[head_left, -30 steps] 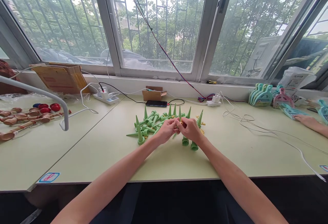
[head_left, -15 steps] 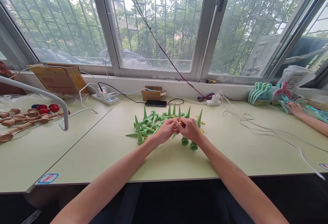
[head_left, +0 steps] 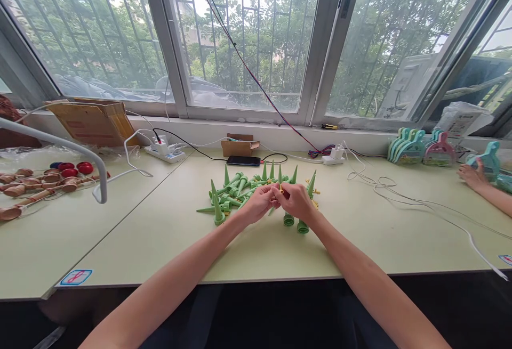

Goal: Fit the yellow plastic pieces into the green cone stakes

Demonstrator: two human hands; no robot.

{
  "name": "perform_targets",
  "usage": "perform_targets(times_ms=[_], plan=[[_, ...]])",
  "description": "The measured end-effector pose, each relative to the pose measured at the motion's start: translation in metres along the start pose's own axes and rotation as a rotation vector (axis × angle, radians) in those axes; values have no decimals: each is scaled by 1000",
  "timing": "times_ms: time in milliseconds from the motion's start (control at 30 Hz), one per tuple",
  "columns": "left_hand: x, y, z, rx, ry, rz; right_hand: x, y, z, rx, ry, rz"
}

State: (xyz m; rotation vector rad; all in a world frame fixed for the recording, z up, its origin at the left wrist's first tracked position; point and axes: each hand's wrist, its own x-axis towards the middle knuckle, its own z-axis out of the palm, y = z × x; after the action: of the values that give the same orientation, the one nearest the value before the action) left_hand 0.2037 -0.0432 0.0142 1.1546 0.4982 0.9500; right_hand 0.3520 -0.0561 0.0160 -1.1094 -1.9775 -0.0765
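Note:
My left hand (head_left: 259,203) and my right hand (head_left: 298,201) meet over the middle of the table, fingers closed and fingertips together. A small yellow plastic piece (head_left: 281,188) is pinched between them. Below the fingers a green tip (head_left: 271,211) shows; whether it is held is hidden. Around my hands lie several green plastic spikes (head_left: 241,184), hollow and cone-shaped, some standing point up like the green cone (head_left: 218,214) at the left. Two green caps (head_left: 303,227) rest below my right hand. Small yellow pieces (head_left: 316,192) lie behind my right hand.
A black phone (head_left: 243,161) and a small cardboard box (head_left: 240,146) are at the back. White cables (head_left: 394,192) cross the table at right. A co-worker's hand (head_left: 474,177) touches a turquoise clip (head_left: 486,158). Wooden toys (head_left: 38,185) lie at far left.
My hands stay nearly still, the yellow piece between the fingertips. At the right, the co-worker's hand has moved right from beside the pink clip, and a turquoise clip now stands upright there.

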Motion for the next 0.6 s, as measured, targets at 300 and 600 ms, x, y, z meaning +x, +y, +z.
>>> perform_targets(times_ms=[300,600], plan=[[1,-2,-1,-19,-1,11,0,-1,1,38,4,13],[1,0,4,-48,37,20,3,-1,2,122,-7,79]])
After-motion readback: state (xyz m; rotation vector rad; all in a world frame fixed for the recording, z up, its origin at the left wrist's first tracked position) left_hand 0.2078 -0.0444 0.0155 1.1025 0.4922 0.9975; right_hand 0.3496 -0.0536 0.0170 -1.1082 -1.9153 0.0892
